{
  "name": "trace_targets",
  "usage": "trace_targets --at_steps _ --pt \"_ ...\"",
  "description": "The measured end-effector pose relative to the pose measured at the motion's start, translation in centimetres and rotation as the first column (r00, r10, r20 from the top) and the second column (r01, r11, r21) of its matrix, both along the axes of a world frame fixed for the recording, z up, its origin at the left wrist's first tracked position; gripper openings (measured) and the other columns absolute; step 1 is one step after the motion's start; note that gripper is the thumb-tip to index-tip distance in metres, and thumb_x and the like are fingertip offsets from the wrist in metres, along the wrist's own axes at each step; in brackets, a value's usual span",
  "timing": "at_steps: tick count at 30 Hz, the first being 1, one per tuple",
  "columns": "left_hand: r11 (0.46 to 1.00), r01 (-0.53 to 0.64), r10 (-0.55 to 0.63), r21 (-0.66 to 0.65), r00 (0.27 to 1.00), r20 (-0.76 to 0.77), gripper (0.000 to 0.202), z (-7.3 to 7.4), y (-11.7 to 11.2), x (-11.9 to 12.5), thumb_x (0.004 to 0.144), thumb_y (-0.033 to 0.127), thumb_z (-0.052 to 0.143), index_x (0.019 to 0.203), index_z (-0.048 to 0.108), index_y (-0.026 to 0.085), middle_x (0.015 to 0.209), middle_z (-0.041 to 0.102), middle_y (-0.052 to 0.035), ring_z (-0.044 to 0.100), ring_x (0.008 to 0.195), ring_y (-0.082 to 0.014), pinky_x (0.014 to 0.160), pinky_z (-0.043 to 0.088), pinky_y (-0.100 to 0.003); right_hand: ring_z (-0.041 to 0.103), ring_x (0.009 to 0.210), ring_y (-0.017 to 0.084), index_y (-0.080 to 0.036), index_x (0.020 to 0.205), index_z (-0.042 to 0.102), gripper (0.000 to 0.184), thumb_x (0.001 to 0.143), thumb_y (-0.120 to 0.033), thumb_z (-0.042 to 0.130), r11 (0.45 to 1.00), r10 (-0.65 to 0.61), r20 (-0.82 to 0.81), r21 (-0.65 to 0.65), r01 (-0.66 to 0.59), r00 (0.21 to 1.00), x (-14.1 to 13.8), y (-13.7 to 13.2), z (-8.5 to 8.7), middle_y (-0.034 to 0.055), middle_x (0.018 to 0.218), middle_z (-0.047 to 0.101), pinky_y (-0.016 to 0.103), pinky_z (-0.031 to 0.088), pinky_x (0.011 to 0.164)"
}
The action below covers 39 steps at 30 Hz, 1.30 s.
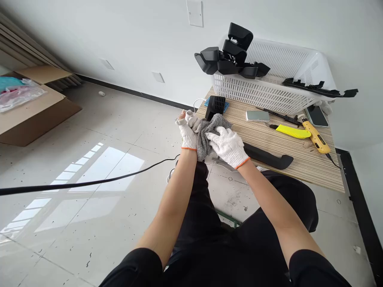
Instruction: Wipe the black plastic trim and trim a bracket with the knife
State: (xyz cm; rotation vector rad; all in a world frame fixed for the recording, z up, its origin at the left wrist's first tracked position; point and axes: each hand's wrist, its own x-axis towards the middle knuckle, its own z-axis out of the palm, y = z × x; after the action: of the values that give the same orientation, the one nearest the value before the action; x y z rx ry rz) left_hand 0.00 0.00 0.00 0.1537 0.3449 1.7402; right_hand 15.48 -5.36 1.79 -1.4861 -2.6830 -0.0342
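Both my hands wear white knit gloves with orange cuffs. My left hand (189, 129) is closed at the left side of a crumpled grey cloth (209, 135), its thumb pointing up. My right hand (226, 144) presses on the cloth from the right, with its fingers bent into it. Whether something lies inside the cloth is hidden. Just beyond the cloth is a black vented plastic part (216, 105), with a blue item (226, 107) under it. A long curved black plastic piece (266, 156) extends right from beside my right hand along the table's front.
On the wood-grain table (314, 175) are a yellow utility knife (291, 131), a yellow corded tool (317, 135), a grey-white block (257, 116) and a phone (317, 116). Black parts (236, 52) top a white basket (266, 91). A cardboard box (32, 115) stands left; a black cable (89, 183) crosses leftward.
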Motion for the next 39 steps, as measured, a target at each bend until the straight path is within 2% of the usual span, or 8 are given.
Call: trace_targets --at_steps 4,8,12,17,23,28,32,39 --pt "0.997 0.069 -0.068 0.026 0.997 -0.02 0.031 0.0 0.0 -0.1 0.099 0.046 0.057 0.079 0.055 0.022 0.048 0.022 0.0103 0.016 0.039 -0.0072 0.039 0.024 -0.019 0.055 0.104 0.026 -0.041 0.151 0.052 0.048 0.108 -0.05 0.032 1.0 -0.01 -0.004 -0.005 0.01 1.0 0.5 -0.1 -0.1 0.0071 0.146 0.053 0.037 0.042 0.078" --pt "0.991 0.131 -0.131 0.008 0.991 0.003 0.036 0.2 -0.1 -0.1 0.099 0.053 0.052 0.082 0.056 0.022 0.051 0.03 0.0078 0.022 0.042 -0.0079 0.041 0.029 -0.02 0.055 0.102 0.026 -0.042 0.15 0.053 0.049 0.108 -0.051 0.03 1.0 -0.019 -0.014 0.021 0.02 1.0 1.1 -0.1 -0.4 0.0057 0.146 0.053 0.038 0.041 0.076" --pt "0.989 0.148 -0.148 0.008 0.988 0.04 0.041 0.1 -0.1 -0.1 0.101 0.056 0.043 0.085 0.058 0.021 0.053 0.034 0.0066 0.025 0.044 -0.0084 0.044 0.032 -0.021 0.055 0.102 0.026 -0.041 0.15 0.053 0.049 0.108 -0.051 0.029 0.999 -0.014 -0.016 0.031 0.014 1.0 1.2 -0.2 -0.5 0.0062 0.145 0.054 0.038 0.04 0.075" --pt "0.991 0.132 -0.132 0.025 0.991 -0.01 0.036 -0.2 -0.1 -0.1 0.098 0.056 0.053 0.085 0.058 0.023 0.053 0.038 0.0051 0.025 0.045 -0.0094 0.044 0.032 -0.021 0.054 0.102 0.026 -0.041 0.152 0.051 0.049 0.108 -0.049 0.029 1.0 -0.019 0.001 0.015 0.019 1.0 1.1 -0.3 -0.4 0.0072 0.146 0.053 0.038 0.039 0.074" --pt "0.992 0.124 -0.123 0.019 0.992 -0.025 0.037 0.3 -0.2 0.0 0.1 0.054 0.05 0.083 0.056 0.022 0.051 0.035 0.0056 0.023 0.044 -0.0092 0.042 0.03 -0.02 0.054 0.102 0.026 -0.04 0.152 0.051 0.05 0.108 -0.049 0.027 1.0 -0.011 -0.003 0.017 0.011 1.0 1.1 -0.3 -0.4 0.0077 0.146 0.053 0.038 0.039 0.075" --pt "0.993 0.111 -0.111 -0.028 0.994 -0.02 0.042 0.4 -0.2 0.0 0.105 0.053 0.038 0.083 0.056 0.022 0.05 0.032 0.0067 0.021 0.042 -0.0086 0.041 0.029 -0.02 0.054 0.101 0.027 -0.041 0.15 0.053 0.05 0.108 -0.05 0.029 1.0 -0.024 -0.023 0.015 0.024 0.999 1.1 -0.3 -0.4 0.0069 0.145 0.054 0.038 0.039 0.075" --pt "0.991 0.13 -0.13 0.009 0.991 -0.016 0.035 0.1 -0.2 -0.1 0.101 0.052 0.05 0.083 0.056 0.022 0.05 0.032 0.0074 0.021 0.04 -0.0081 0.04 0.028 -0.02 0.054 0.102 0.027 -0.042 0.151 0.051 0.05 0.108 -0.05 0.029 1.0 -0.022 -0.019 0.003 0.022 1.0 1.1 -0.3 -0.3 0.0072 0.146 0.053 0.039 0.039 0.076" --pt "0.996 0.084 -0.085 0.034 0.996 0.026 0.038 -0.3 0.1 -0.2 0.105 0.045 0.041 0.078 0.052 0.021 0.045 0.022 0.0107 0.014 0.035 -0.0071 0.033 0.017 -0.02 0.055 0.102 0.026 -0.042 0.151 0.052 0.049 0.108 -0.05 0.029 1.0 -0.005 -0.007 0.02 0.005 1.0 0.7 -0.3 -0.2 0.0065 0.145 0.054 0.038 0.04 0.076"
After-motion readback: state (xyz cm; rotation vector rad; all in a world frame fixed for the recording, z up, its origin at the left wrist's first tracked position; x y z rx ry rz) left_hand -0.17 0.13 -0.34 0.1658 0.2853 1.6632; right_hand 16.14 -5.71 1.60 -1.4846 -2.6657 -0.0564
